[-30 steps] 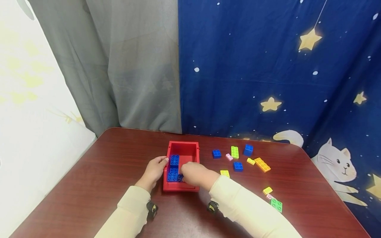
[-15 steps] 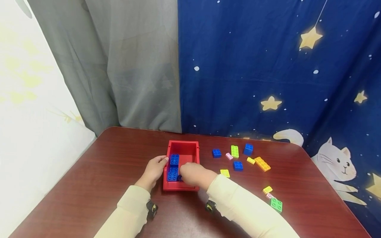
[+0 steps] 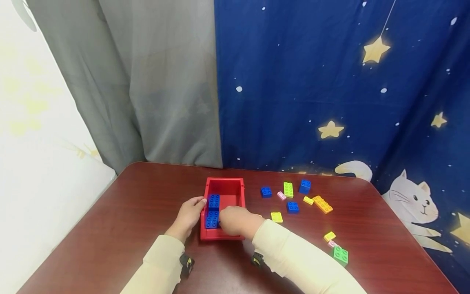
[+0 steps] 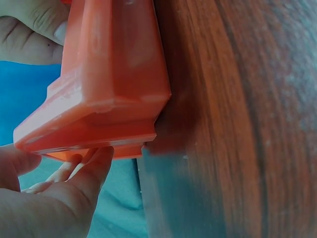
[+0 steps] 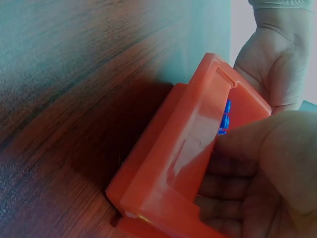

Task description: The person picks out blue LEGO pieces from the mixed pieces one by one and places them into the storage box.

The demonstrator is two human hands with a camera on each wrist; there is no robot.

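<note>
- Your left hand grips the red box by its left wall.
- Blue blocks stand inside, along the left.
- Your right hand is inside, near right, its grasp hidden; likely you're packing, so settle any block flat before lifting away.
- Loose blocks lie on the counter, right.

We are looking at a box of smooth plastic, its outer wall gleaming and catching pale, glossy streaks along the moulded edges in the left wrist view, and at bricks that are showing the same smooth, hard plastic look. We are seeing a table whose smooth, wood-grained top is giving off a soft sheen toward its near edge. We are also finding matt cloth in the sleeves, one ending in a ribbed cuff, and in the curtains, which are looking soft and dull.
</note>
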